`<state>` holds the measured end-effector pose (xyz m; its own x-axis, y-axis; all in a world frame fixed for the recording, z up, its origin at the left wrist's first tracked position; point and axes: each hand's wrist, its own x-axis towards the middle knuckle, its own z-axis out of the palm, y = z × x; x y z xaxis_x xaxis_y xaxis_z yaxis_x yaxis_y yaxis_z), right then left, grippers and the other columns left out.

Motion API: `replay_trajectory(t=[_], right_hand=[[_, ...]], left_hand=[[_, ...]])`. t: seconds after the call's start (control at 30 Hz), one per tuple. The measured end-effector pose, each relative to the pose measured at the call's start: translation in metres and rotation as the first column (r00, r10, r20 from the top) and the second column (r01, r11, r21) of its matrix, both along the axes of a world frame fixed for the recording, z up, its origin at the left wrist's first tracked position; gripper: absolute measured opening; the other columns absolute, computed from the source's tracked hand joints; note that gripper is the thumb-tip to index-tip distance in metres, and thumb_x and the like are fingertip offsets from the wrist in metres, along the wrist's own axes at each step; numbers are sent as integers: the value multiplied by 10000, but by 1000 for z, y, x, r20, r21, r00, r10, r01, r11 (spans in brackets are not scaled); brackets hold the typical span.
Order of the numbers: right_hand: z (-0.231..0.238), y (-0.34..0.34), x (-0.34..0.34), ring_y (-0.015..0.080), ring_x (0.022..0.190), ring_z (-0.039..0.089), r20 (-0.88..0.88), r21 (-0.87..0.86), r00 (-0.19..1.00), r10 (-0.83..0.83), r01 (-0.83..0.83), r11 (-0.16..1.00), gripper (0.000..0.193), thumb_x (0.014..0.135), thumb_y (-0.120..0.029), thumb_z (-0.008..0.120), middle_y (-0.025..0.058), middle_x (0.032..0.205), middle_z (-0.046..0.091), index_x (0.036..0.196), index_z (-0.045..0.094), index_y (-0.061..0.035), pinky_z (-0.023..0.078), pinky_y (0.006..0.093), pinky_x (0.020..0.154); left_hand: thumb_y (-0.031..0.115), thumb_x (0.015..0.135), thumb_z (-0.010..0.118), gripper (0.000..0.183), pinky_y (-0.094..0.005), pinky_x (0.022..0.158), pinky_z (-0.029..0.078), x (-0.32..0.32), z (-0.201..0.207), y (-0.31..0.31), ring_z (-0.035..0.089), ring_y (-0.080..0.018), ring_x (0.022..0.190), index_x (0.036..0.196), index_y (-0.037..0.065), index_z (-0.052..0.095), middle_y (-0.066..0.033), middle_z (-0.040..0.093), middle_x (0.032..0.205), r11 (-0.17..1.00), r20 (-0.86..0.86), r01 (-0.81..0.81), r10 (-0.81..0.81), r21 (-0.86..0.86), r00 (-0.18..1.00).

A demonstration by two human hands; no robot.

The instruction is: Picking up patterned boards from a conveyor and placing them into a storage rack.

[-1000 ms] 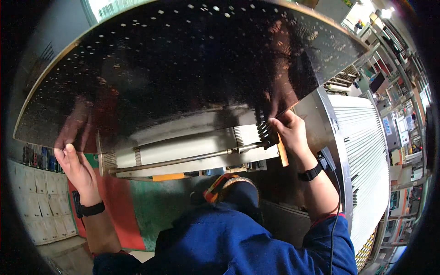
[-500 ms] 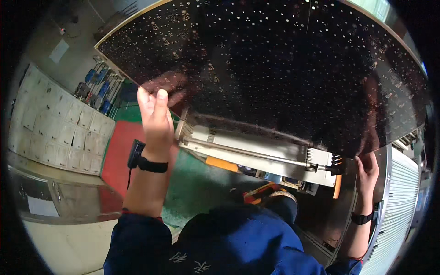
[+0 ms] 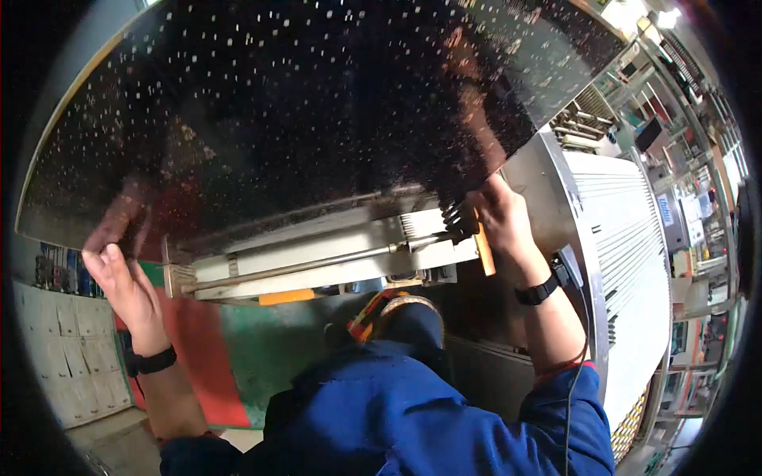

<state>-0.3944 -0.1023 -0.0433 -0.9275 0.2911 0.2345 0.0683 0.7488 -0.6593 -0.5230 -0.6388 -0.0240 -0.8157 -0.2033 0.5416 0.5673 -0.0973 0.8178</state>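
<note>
A large, dark, glossy sheet (image 3: 317, 103) patterned with many small clear dots spans the space in front of me, and my two forearms show as reflections in it. At its lower left corner edge, my left hand (image 3: 123, 285) grips the sheet with the thumb toward me. My right hand (image 3: 506, 216) is closed at the lower right edge, its fingertips partly hidden behind the sheet. Both wrists wear black straps. Below the sheet, a metal rod (image 3: 309, 266) runs along a white machine ledge with black springy parts at its right end.
On the right stands a white ribbed rack or conveyor (image 3: 619, 238) with a metal side frame (image 3: 567, 198). An orange block (image 3: 287, 297) sits under the ledge. Pale lockers (image 3: 71, 341) are at left, beside a red and green floor (image 3: 206, 357). Shelving fills the far right.
My view has swung to the right, bringing more of the ribbed rack and shelving into sight. The sheet is now tilted, its right end higher, and both hands still hold its edges.
</note>
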Motion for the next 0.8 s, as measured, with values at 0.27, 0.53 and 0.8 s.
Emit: replay_trajectory(t=[0.27,0.53,0.8], right_hand=[[-24,11,2,362,821,642,-118,246,993,22,8,969,192,888,-56,724,185,877,617,999,579,5,520,393,736],[-23,40,40,94,846,562,-287,-142,938,-194,159,977,173,931,6,734,19,919,595,1052,611,15,482,227,787],[4,10,35,135,751,563,-59,52,991,-123,126,991,166,1025,-97,641,114,829,650,1143,569,-5,497,297,716]], left_hand=[[261,1073,576,405,-383,1118,369,7,0,11,500,-218,1282,1378,37,429,-133,539,1371,982,27,-169,172,-85,985],[162,1010,521,371,-369,994,524,16,8,42,566,-194,1123,1330,10,412,-126,549,1211,985,54,-159,163,-70,985],[7,964,547,381,-419,998,529,12,-14,28,595,-261,1175,1320,12,414,-157,539,1291,990,154,-110,95,89,983]])
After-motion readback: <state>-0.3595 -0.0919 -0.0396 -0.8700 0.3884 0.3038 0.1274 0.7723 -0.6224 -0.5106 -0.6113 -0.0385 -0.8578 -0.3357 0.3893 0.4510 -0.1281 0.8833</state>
